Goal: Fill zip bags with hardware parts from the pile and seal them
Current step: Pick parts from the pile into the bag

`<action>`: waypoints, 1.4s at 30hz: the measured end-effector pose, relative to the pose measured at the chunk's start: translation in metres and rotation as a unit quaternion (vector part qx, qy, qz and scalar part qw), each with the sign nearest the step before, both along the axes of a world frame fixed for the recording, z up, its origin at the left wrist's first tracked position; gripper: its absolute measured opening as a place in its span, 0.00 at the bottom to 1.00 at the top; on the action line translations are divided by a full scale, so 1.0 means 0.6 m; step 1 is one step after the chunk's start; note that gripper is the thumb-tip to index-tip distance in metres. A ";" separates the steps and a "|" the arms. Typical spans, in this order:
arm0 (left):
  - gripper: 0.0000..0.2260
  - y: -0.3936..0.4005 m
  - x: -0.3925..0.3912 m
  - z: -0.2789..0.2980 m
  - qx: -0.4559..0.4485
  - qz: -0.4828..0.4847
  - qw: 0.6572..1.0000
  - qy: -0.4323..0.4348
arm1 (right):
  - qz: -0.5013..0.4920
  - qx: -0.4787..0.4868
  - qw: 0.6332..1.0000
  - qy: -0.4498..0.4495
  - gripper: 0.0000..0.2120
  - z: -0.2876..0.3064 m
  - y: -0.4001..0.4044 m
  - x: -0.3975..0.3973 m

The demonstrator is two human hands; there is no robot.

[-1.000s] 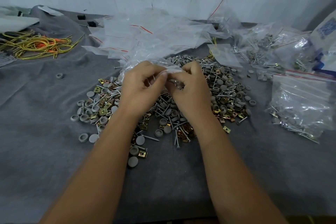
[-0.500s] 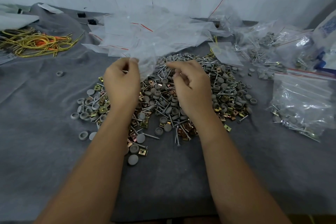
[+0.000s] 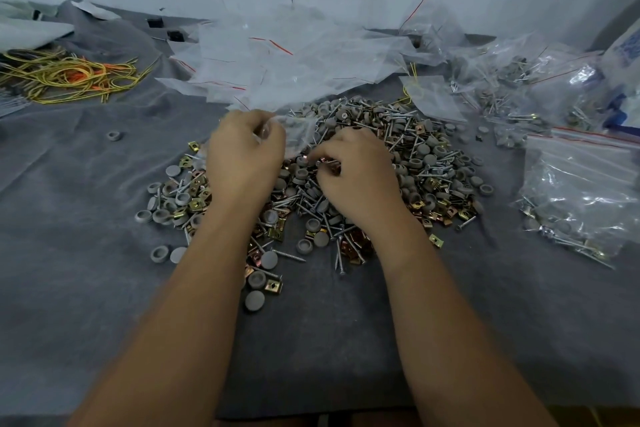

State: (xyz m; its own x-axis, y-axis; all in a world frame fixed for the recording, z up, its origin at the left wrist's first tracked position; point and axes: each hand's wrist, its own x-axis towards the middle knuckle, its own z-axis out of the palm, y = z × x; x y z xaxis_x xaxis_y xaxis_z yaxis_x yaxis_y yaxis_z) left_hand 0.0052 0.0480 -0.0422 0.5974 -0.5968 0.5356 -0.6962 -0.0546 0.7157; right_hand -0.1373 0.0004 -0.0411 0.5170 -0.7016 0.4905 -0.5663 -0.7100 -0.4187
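Zip bag (image 3: 294, 135), clear and apparently still empty, now hangs from the left hand (image 3: 246, 152) alone, pinched at its mouth over the far-left edge of the pile (image 3: 398, 163) mid-table. 1.0 s ago both hands held it together; the right hand (image 3: 360, 177) has since let go and dropped onto the pile, fingers curled among screws, grey caps and clips; whether it grips 1 yet, cannot tell. Judgement: bag opened, filling starts now.

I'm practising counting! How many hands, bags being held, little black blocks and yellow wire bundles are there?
Hands: 2, left hand and right hand
Zip bag held: 1
Black blocks: 2
Yellow wire bundle: 1
Total: 6
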 end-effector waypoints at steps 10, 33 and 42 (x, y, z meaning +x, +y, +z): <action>0.04 -0.008 0.002 -0.007 0.008 -0.032 0.993 0.113 | 0.014 -0.038 0.995 0.087 0.08 -0.008 0.000 0.002; 0.04 -0.010 0.001 -0.009 0.031 -0.099 0.991 0.087 | 0.011 -0.032 0.996 -0.084 0.01 0.000 0.008 0.004; 0.04 -0.006 -0.008 -0.004 0.024 -0.160 0.984 0.078 | -0.026 -0.042 0.985 -0.168 0.02 -0.010 -0.005 0.006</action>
State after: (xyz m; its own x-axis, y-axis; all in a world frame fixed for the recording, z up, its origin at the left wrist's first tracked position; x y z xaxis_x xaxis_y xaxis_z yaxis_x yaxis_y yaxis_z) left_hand 0.0005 0.0442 -0.0446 0.4479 -0.7899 0.4189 -0.5654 0.1127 0.8171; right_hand -0.1339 -0.0025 -0.0471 0.2804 -0.6725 0.6849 -0.4419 -0.7239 -0.5298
